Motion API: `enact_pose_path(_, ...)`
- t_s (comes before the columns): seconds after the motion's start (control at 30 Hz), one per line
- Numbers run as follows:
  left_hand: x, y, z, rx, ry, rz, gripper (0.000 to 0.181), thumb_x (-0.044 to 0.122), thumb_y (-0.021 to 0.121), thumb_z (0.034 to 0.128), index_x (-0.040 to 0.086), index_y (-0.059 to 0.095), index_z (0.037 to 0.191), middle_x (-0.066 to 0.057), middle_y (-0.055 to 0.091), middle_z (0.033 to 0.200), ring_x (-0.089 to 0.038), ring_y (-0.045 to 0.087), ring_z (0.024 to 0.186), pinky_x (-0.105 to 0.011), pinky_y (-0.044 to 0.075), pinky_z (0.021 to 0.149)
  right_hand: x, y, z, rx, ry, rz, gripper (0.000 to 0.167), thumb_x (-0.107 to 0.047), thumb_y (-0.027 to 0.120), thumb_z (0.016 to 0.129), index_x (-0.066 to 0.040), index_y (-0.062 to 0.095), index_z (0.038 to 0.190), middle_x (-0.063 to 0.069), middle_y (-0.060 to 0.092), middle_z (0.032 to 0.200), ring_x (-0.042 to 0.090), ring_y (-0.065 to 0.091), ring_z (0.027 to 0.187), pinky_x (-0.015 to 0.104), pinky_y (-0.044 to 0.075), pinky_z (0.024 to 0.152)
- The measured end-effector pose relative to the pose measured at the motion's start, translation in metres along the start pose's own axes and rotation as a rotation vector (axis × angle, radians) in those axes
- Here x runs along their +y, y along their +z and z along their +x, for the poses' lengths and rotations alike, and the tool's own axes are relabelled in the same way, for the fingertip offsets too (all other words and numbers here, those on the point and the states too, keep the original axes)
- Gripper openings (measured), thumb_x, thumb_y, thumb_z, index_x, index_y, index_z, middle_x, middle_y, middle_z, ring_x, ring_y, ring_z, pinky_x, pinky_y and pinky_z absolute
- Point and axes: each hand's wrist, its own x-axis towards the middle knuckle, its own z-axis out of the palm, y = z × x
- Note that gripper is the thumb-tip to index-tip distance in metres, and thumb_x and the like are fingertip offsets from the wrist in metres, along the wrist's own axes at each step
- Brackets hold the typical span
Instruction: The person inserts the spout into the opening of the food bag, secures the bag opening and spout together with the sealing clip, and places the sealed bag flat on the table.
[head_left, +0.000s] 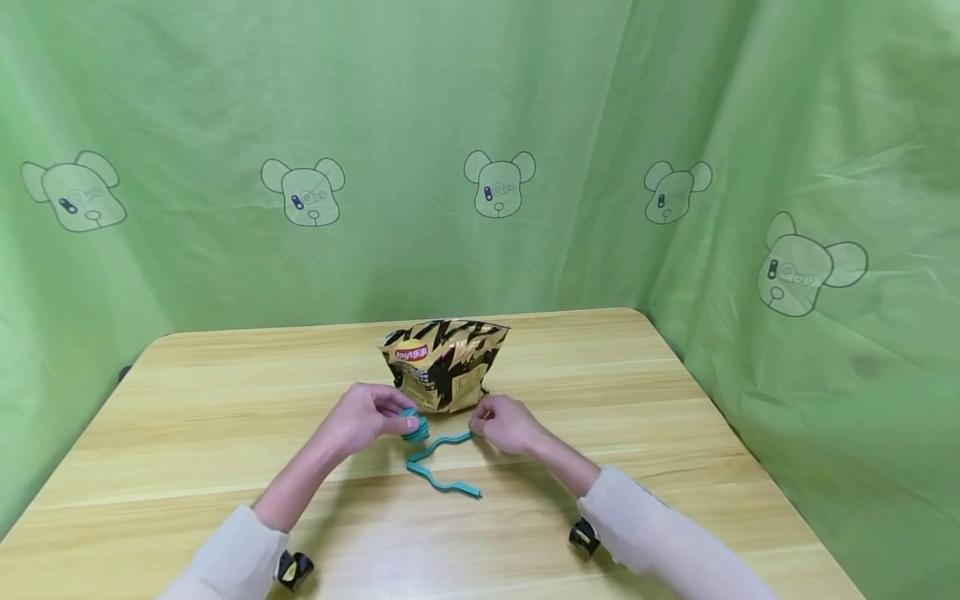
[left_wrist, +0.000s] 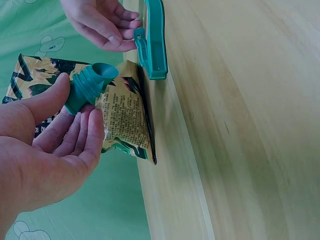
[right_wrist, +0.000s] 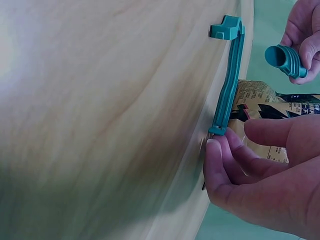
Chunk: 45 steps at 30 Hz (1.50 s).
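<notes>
Between its thumb and fingers my left hand [head_left: 369, 419] pinches a teal threaded spout [left_wrist: 86, 89], whose round opening faces away from the palm in the left wrist view. A long, wavy teal clip strip [head_left: 429, 452] lies unfolded on the table in a bent V. At the strip's upper right end are the fingertips of my right hand [head_left: 506, 423]; the right wrist view shows them at the end of the strip [right_wrist: 228, 85]. Just behind both hands a gold and black chip bag [head_left: 444, 367] stands upright.
The wooden table [head_left: 247, 392] reaches back to a green curtain [head_left: 420, 250] printed with bear heads. A black band with a small device [head_left: 294, 570] is at the left wrist, and another [head_left: 583, 537] is at the right.
</notes>
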Motion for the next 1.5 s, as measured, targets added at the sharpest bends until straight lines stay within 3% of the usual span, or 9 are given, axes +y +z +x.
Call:
enact_pose_path(0.37, -0.002, -0.005, -0.001, 0.014, -0.010, 0.004, 0.026, 0.021, 0.083, 0.0844, 0.014, 0.077, 0.108, 0.000, 0.072, 0.095, -0.017, 0.066, 0.090, -0.037, 0.055, 0.085, 0.001, -0.004, -0.007, -0.046, -0.005, 0.009, 0.017, -0.015, 0.062, 0.099, -0.005, 0.067, 0.087, 0.010, 0.066, 0.080, 0.013, 0.051, 0.058, 0.026, 0.043, 0.054)
enact_pose_path(0.7, -0.003, -0.008, -0.002, 0.016, 0.002, -0.002, 0.028, 0.024, 0.083, 0.0844, 0.012, 0.076, 0.108, -0.001, 0.073, 0.094, -0.016, 0.066, 0.089, -0.035, 0.054, 0.083, -0.012, -0.012, -0.007, -0.034, -0.019, -0.022, 0.017, -0.018, 0.060, 0.100, -0.005, 0.068, 0.093, 0.006, 0.067, 0.085, 0.015, 0.055, 0.063, 0.028, 0.047, 0.058)
enact_pose_path(0.87, -0.003, -0.008, -0.002, 0.022, -0.007, -0.006, 0.028, 0.024, 0.083, 0.0839, 0.012, 0.076, 0.108, -0.001, 0.073, 0.094, -0.016, 0.066, 0.088, -0.036, 0.055, 0.083, -0.037, -0.025, -0.008, 0.028, -0.090, -0.064, 0.014, -0.017, 0.062, 0.100, -0.005, 0.070, 0.099, 0.009, 0.070, 0.090, 0.016, 0.060, 0.074, 0.030, 0.052, 0.068)
enact_pose_path(1.17, -0.002, -0.009, -0.002, 0.013, 0.003, -0.017, 0.028, 0.025, 0.084, 0.0843, 0.011, 0.076, 0.107, -0.002, 0.073, 0.093, -0.016, 0.067, 0.086, -0.040, 0.055, 0.085, -0.094, -0.058, -0.016, 0.115, -0.246, -0.125, 0.016, -0.019, 0.062, 0.100, -0.008, 0.073, 0.103, 0.001, 0.069, 0.084, 0.014, 0.061, 0.072, 0.029, 0.051, 0.066)
enact_pose_path(1.5, 0.000, -0.011, -0.002, 0.006, -0.010, -0.013, 0.029, 0.025, 0.083, 0.0851, 0.011, 0.076, 0.109, -0.002, 0.073, 0.094, -0.016, 0.067, 0.088, -0.035, 0.054, 0.084, -0.145, -0.084, -0.013, 0.217, -0.314, -0.076, 0.017, -0.019, 0.063, 0.099, -0.010, 0.072, 0.110, 0.003, 0.073, 0.094, 0.016, 0.067, 0.082, 0.031, 0.056, 0.072)
